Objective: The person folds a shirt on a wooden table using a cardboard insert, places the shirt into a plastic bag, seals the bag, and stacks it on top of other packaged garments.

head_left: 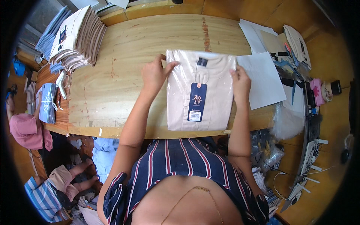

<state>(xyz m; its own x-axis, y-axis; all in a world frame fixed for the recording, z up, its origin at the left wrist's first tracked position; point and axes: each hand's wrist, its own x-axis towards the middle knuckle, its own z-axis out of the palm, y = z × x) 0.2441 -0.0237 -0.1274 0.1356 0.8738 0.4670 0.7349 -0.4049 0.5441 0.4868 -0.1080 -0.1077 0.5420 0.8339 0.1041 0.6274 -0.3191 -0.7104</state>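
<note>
Shirt, pale pink and folded inside a clear plastic bag, sits at the near edge of the wooden surface, squarely before the person; whether it lies flat or is tilted up a little, I can't tell from where I stand. The left grip pinches the bag's far left corner, thumb over the front, and the right grip clasps its far right edge the same way. A navy tag hangs down the shirt's front from a thin loop.

Over at the far left, a tall stack of cream shirts stands beside some blue ones; nearer on that side is a tied blue bundle. To the right, white sheets lie just beside the right grip. Someone in a pink cap is off to the left.
</note>
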